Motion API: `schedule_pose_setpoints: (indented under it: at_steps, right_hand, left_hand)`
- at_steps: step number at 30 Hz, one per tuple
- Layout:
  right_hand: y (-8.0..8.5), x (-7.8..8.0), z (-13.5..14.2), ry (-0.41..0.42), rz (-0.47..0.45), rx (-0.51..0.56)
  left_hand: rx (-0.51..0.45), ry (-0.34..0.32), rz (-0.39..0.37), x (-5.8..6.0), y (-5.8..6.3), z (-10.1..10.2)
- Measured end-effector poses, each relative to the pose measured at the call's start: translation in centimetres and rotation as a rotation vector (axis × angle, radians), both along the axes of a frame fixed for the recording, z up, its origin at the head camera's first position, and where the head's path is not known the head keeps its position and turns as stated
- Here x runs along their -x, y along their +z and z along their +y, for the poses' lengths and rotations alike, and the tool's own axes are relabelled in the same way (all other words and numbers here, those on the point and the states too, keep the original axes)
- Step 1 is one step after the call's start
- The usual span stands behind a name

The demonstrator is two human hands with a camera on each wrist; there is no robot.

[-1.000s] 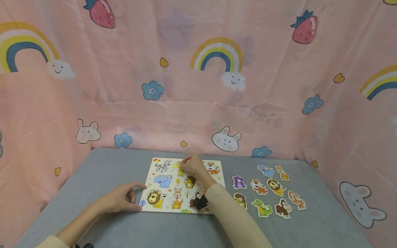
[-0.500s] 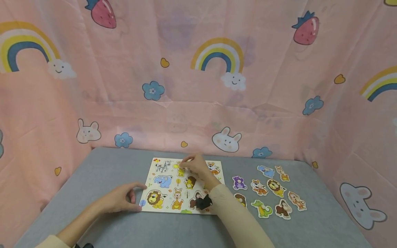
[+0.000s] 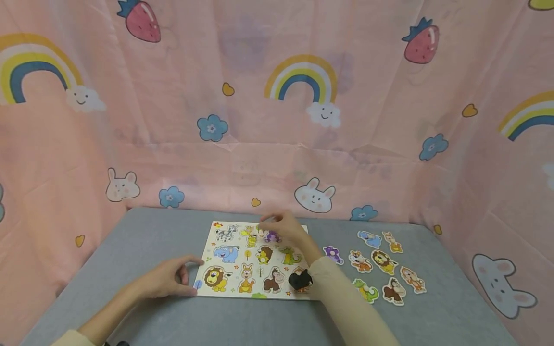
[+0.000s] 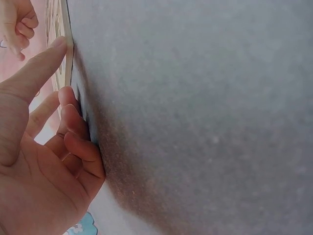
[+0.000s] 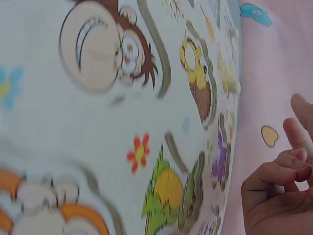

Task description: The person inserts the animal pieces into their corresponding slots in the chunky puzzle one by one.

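Note:
A white animal puzzle board (image 3: 235, 282) lies on the grey table. My left hand (image 3: 166, 278) is at its left side, thumb and index finger spread and touching the board's edge. In the left wrist view the thumb (image 4: 41, 68) lies straight against that edge, the other fingers loosely bent. My right hand (image 3: 283, 228) hovers over the board's far side near the giraffe (image 3: 251, 239) and the purple animal picture (image 3: 272, 236); its fingers hold nothing visible. Small pegs (image 5: 234, 87) stand up from the board's far row in the right wrist view. The right hand hides the board's far right corner.
Loose animal pieces lie right of the board: a purple one (image 3: 333, 254), a tiger (image 3: 360, 262), a lion (image 3: 383, 262), an elephant (image 3: 370, 239), a kangaroo (image 3: 393, 242), a monkey (image 3: 413, 279), an ape (image 3: 394, 291) and a crocodile (image 3: 368, 291). A pink patterned curtain (image 3: 242, 163) stands behind.
My right hand has moved right and away from the giraffe, uncovering it and the purple picture beside it. Its sleeve now covers the loose hedgehog piece. My left hand stays on the board's edge.

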State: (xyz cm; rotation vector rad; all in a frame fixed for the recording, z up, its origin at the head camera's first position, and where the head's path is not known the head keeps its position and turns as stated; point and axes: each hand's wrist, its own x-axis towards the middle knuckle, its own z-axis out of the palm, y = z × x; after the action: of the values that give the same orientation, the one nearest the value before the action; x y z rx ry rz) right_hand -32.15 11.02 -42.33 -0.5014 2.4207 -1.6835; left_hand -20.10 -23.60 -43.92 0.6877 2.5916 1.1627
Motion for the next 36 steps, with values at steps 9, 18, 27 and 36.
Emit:
schedule_pose_setpoints:
  at_steps: [9, 18, 27, 36]
  right_hand:
    - [0.2, 0.1, 2.9, 0.054, 0.137, -0.023]
    - [1.4, -0.5, 6.0, 0.052, 0.135, -0.097]
    - [1.8, -1.6, 8.9, 0.064, 0.190, -0.140]
    - [2.0, -3.0, 11.8, 0.029, 0.189, -0.153]
  left_hand:
    - [-0.015, -0.009, -0.009, 0.0, -0.1, -0.1]
    - [-0.018, -0.017, -0.015, 0.1, 0.0, 0.1]
    - [-0.003, -0.011, -0.008, 0.1, 0.1, 0.1]
    - [-0.023, -0.023, -0.006, 0.1, 0.0, -0.1]
